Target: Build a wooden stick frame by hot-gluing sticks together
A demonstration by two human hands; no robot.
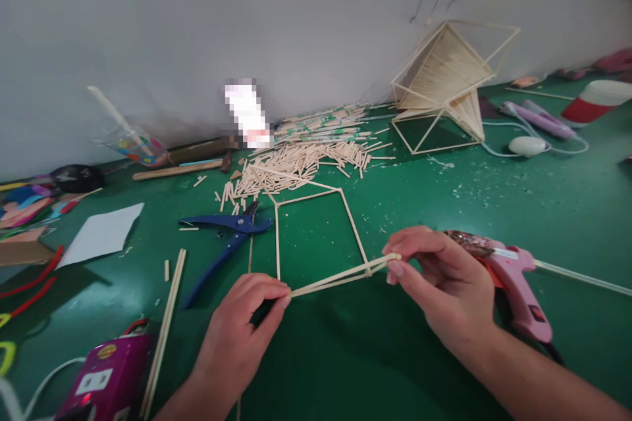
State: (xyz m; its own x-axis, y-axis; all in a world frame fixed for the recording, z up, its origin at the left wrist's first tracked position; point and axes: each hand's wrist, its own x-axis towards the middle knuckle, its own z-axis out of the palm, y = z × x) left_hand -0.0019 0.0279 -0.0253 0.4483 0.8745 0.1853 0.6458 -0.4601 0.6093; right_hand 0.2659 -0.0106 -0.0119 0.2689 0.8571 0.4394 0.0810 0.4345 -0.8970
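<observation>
A square frame (349, 220) of thin wooden sticks lies in front of me, joined at its far side to more sticks. My left hand (241, 322) pinches a wooden stick (336, 276) at the frame's near left corner. The stick's other end is held between thumb and fingers of my right hand (439, 283), close to the near right corner. This stick runs almost along the frame's near side, slightly above it at the right. Just beyond my right hand lies a pink glue gun (523, 296); blue-handled cutters (232, 230) rest left of the frame.
Many short cut sticks (306, 161) are heaped behind the frame. A larger stick structure (444, 85) stands at back right, near a red and white cup (597, 102). Long sticks (165, 329), a purple power box (106, 371) and white paper (101, 233) lie at left.
</observation>
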